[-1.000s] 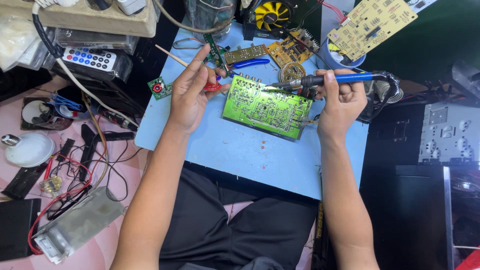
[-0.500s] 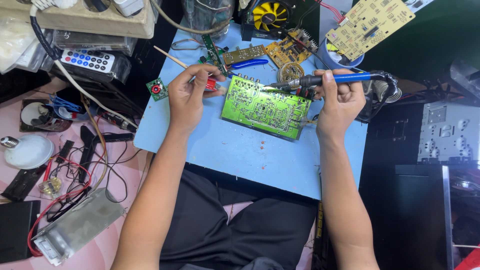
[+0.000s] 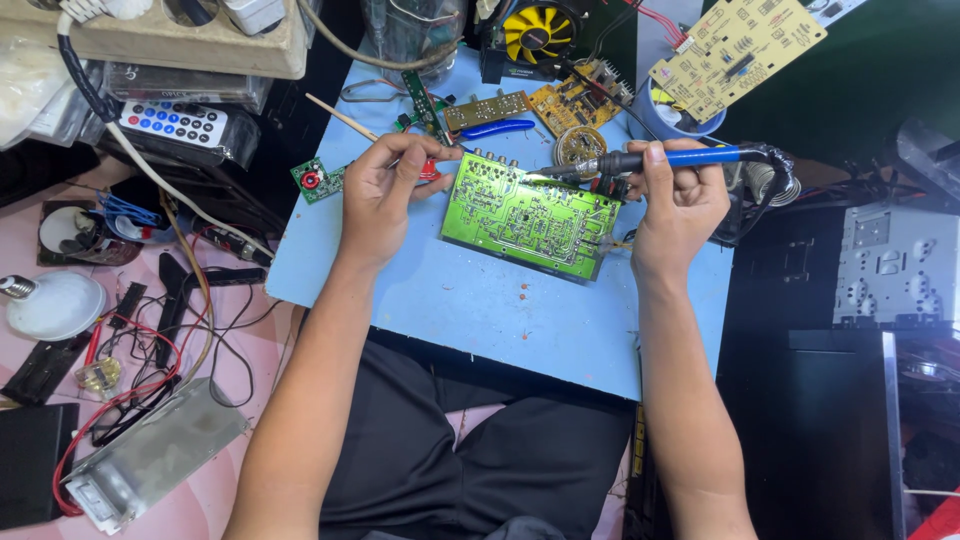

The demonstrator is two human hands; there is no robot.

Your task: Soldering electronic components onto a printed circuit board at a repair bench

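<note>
A green circuit board (image 3: pixel 525 215) lies solder side up on the blue work board (image 3: pixel 480 300). My right hand (image 3: pixel 675 205) grips a blue-handled soldering iron (image 3: pixel 660 158), its tip over the board's upper right part. My left hand (image 3: pixel 385 190) is curled at the board's left edge, pinching a thin solder wire beside a small red object (image 3: pixel 430 168).
Small circuit boards (image 3: pixel 320 180), blue pliers (image 3: pixel 500 128), a solder coil (image 3: pixel 578 145), a yellow fan (image 3: pixel 535 30) and a cream board (image 3: pixel 735 50) crowd the back. A remote control (image 3: pixel 170 122), light bulb (image 3: pixel 50 305), wires and a silver box (image 3: pixel 150 455) lie left.
My left hand has closed from flat and spread into a pinch and shifted toward the green board's left edge. The soldering iron has stayed over the board.
</note>
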